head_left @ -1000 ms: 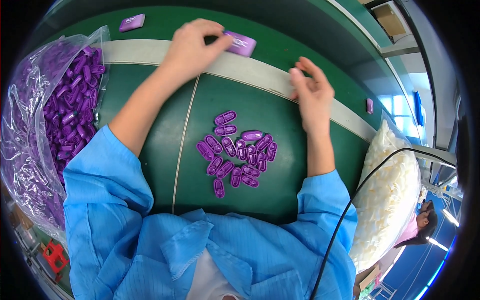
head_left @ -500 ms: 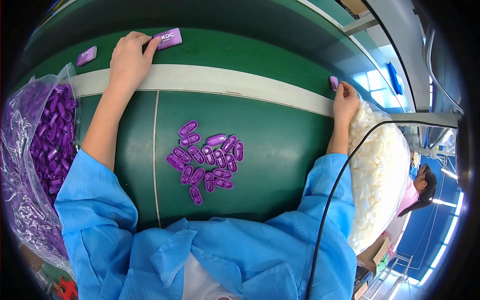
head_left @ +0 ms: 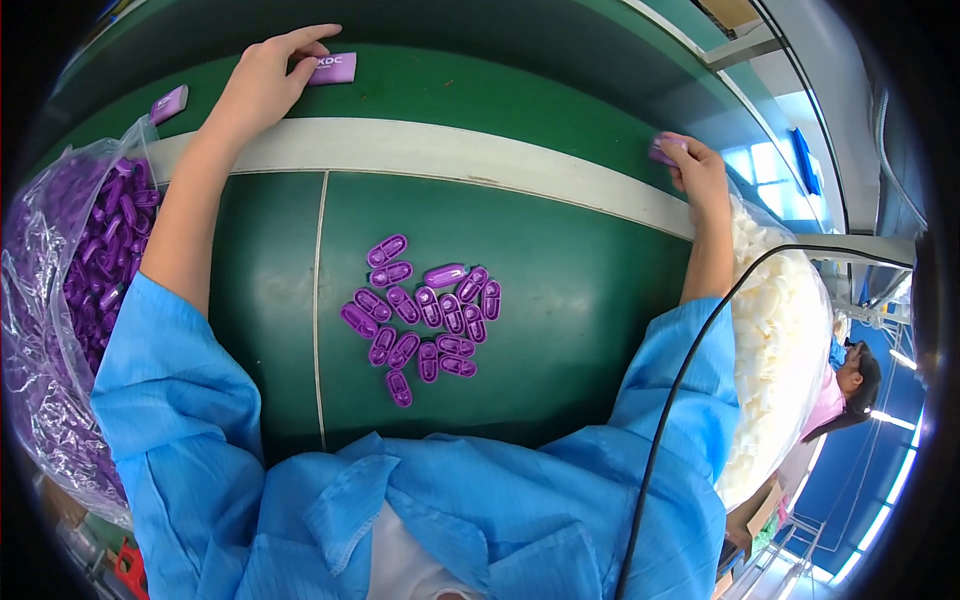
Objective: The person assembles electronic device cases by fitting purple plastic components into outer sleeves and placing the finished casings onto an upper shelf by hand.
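My left hand [head_left: 275, 75] reaches over the far green strip. Its index finger is stretched out, while thumb and bent fingers close on the left end of a flat light-purple block [head_left: 335, 69] with white print. Another light-purple block [head_left: 170, 104] lies farther left on that strip. At the far right, my right hand [head_left: 698, 172] pinches a small light-purple block [head_left: 666, 151], slightly blurred and partly hidden by the fingers. Between my arms, several oval purple plastic shells [head_left: 429, 306] lie loosely grouped on the green table, most showing their hollow side.
A clear bag of purple shells [head_left: 108, 250] stands at the left, and a bag of off-white pieces [head_left: 770, 350] at the right. A pale rail [head_left: 430, 145] divides the table from the strip. A black cable [head_left: 668, 390] crosses my right sleeve. Another person [head_left: 845, 385] is at far right.
My right hand has lifted and turned, bringing its block left over the strip. My left index finger has stretched out. The blocks at the left have shifted left relative to the rail.
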Action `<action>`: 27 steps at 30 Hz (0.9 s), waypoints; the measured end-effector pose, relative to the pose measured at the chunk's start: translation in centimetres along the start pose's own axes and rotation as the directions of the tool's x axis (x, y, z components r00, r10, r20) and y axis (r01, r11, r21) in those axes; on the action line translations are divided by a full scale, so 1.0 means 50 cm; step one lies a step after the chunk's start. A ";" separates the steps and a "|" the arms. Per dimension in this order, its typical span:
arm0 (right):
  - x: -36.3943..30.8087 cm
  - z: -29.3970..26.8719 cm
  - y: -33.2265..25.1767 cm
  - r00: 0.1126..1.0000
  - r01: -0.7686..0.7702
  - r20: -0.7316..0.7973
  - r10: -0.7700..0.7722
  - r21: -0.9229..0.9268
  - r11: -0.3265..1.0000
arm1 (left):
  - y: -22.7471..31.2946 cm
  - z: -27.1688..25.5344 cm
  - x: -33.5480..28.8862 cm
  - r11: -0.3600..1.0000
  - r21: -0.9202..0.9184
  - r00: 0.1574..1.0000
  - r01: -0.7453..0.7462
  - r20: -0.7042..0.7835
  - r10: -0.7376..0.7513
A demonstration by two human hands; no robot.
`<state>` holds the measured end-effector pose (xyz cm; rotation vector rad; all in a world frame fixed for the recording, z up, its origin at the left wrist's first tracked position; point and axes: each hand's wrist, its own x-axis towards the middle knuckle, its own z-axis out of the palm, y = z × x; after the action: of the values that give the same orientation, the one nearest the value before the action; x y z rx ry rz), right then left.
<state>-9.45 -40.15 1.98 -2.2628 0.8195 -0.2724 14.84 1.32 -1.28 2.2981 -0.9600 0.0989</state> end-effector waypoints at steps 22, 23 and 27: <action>-0.253 0.231 -0.185 0.882 -0.213 0.434 -0.184 0.716 0.665 | 0.266 0.041 -0.195 0.965 -0.142 0.932 -0.221 0.262 0.252; -0.256 0.230 -0.191 0.881 -0.219 0.436 -0.184 0.720 0.658 | 0.251 0.039 -0.183 0.877 -0.470 0.946 0.097 0.318 0.066; -0.254 0.257 -0.232 0.868 -0.172 0.440 -0.232 0.704 0.689 | 0.205 0.049 -0.175 0.330 -0.831 0.892 0.448 0.440 -0.105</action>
<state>-8.52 -18.72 0.99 -1.4629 0.2922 0.0018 1.28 -0.19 -0.43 1.3259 -0.4738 -0.8112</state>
